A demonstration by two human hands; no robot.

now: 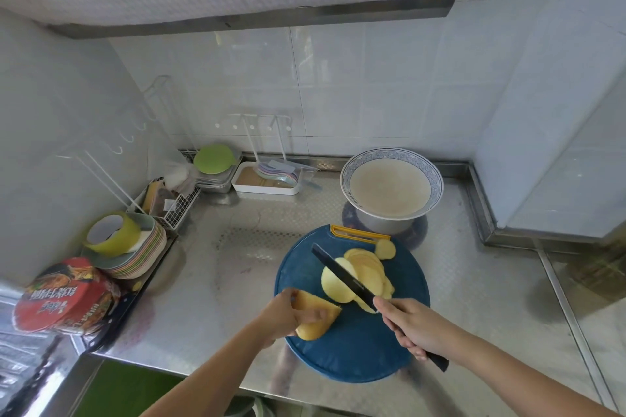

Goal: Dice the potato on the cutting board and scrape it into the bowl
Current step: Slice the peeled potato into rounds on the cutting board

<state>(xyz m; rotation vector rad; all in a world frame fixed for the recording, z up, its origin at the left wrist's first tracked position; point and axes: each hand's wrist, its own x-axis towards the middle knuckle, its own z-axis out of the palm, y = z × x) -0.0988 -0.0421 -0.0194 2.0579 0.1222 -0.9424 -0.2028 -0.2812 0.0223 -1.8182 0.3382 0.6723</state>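
Far out to the left of the left hand (288, 315), at the worktop (203, 281) edge, lies one instant-noodle tub (64, 294). Its red lid shows a noodle picture and large Chinese characters, upside down and too blurred to read. Beyond it, one stack of ribbed plates (142, 261) carries one yellow-green cup (111, 234). Farther back from the left hand stand one white wire basket (176, 206), one green round lid (215, 159) on a stack of metal trays, and one white tray (267, 183) of pastel spoons.

The left hand hovers over the near-left edge of the one round blue cutting board (355, 349), with its fingers curled round one yellow potato piece (318, 310).

Between the two hands, one larger pale potato chunk (333, 283) lies cut face up on the board. The blade of the one black knife (342, 276) crosses its right side on a slant, the tip pointing away to the left. Small print on the blade is unreadable. Beyond the blade, a fan of thin potato slices (366, 264) overlaps too closely to count. One round slice (385, 249) lies apart by the board's yellow handle (359, 234).

The right hand (413, 325) is closed round the knife handle, over the board's near-right part.

Straight ahead of the right hand, past the board, one blue-rimmed bowl (389, 152) sits on a metal pot (386, 223), with pale, cloudy contents.
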